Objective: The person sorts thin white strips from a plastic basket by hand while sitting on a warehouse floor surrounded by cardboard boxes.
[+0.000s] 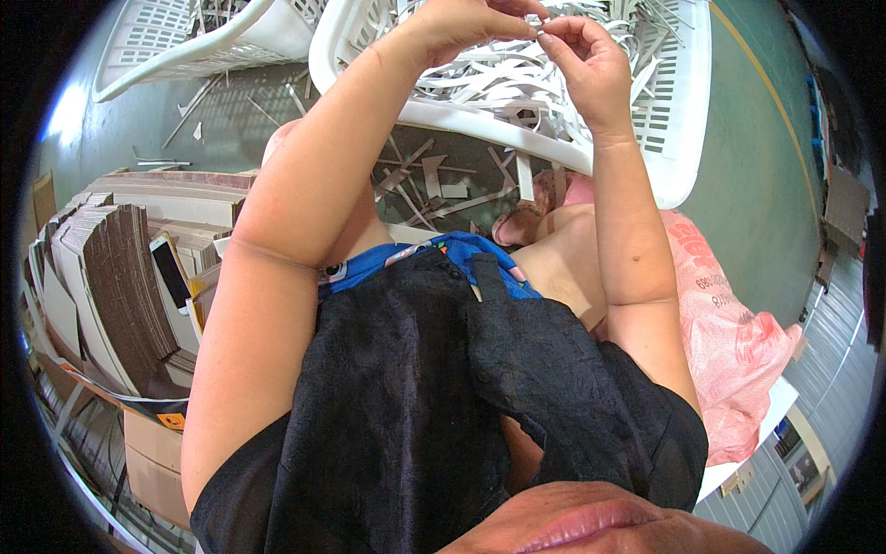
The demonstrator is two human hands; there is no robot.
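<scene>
My left hand (477, 24) reaches in from the left at the top edge, its thumb and fingers drawn together. From the right, my right hand (588, 59) meets it, thumb and forefinger pinched. The fingertips of both hands touch or nearly touch. A tiny pale spot shows between them; whether it is a held thing or a fingernail I cannot tell. Beneath the hands stands a white plastic basket (484, 131) with slotted sides, holding a tangle of white and grey strips (477, 86), apparently paper or card.
Another white basket (277, 41) is at the upper left. Cut offcuts (432, 173) litter the green floor. Stacked cardboard sheets (124, 291) and a smartphone (169, 270) lie at the left. A pink woven bag (727, 332) sits at the right, beside the right arm.
</scene>
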